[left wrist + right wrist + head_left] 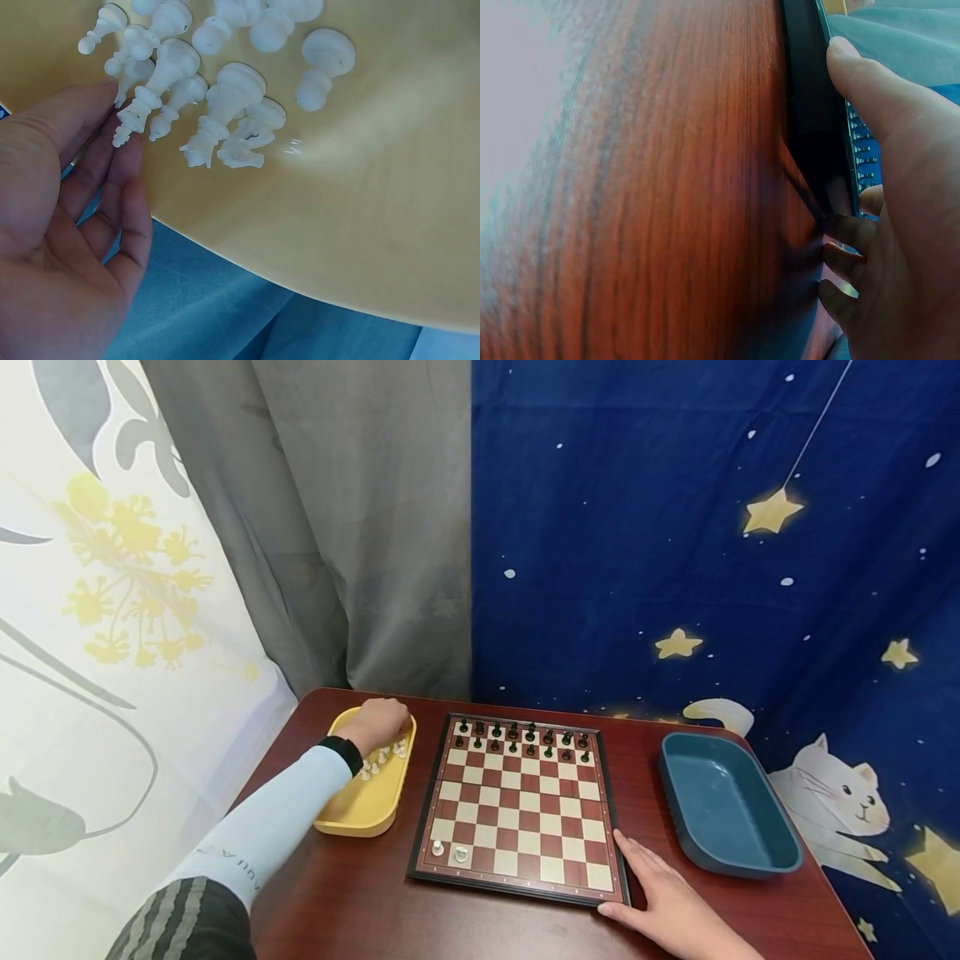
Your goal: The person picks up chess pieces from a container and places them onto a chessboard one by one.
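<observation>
— While our left hand (381,723) reaches into the yellow tray (365,817), fingers loose beside the white pieces (217,112), gripping none, we should pinch one by its neck
— Yes, and our right hand (667,906) lies flat, steadying the board (521,806)

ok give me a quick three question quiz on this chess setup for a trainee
1. True or false: the blue tray holds white chess pieces.
2. Which hand is in the yellow tray? A. left hand B. right hand
3. How many white pieces stand on the chessboard?

Key: 1. False, it looks bare; the white pieces lie in the yellow tray. 2. A. 3. Two, near the person's left corner.
</observation>
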`<state>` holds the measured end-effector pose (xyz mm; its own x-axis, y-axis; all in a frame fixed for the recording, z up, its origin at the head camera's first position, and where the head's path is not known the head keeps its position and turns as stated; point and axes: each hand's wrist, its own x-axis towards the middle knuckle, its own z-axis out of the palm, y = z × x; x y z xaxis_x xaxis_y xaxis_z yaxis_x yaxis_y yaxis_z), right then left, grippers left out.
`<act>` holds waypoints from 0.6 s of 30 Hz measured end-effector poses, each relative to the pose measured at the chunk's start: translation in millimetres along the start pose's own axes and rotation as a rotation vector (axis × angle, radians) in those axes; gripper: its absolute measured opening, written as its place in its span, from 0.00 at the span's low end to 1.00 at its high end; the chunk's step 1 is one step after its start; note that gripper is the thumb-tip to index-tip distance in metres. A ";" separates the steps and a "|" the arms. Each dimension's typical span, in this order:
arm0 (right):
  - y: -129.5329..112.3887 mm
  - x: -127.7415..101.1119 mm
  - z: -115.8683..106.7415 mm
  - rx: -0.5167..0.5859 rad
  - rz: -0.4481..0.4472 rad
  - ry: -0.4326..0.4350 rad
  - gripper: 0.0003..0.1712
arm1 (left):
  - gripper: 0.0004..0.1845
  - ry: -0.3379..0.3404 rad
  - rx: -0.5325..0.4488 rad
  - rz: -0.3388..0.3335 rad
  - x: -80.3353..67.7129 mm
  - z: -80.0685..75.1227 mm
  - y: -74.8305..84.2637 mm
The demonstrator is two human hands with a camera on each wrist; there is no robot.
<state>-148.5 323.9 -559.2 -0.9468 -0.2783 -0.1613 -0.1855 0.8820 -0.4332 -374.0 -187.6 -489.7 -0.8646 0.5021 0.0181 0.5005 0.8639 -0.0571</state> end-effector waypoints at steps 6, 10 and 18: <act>-0.3 -0.4 -0.2 0.001 -0.008 0.007 0.75 | 0.09 0.008 -0.046 0.003 -3.0 -0.4 -1.7; 0.3 -0.8 0.6 0.000 -0.012 0.011 0.75 | 0.12 0.031 -0.072 0.014 -4.3 -0.4 -3.6; 0.7 0.5 1.0 0.004 -0.007 0.005 0.74 | 0.07 0.077 -0.097 0.018 -10.4 -2.5 -6.1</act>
<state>-148.8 323.9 -560.4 -0.9468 -0.2824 -0.1544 -0.1907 0.8786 -0.4378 -368.0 -198.1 -487.0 -0.8515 0.5158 0.0948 0.5208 0.8528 0.0384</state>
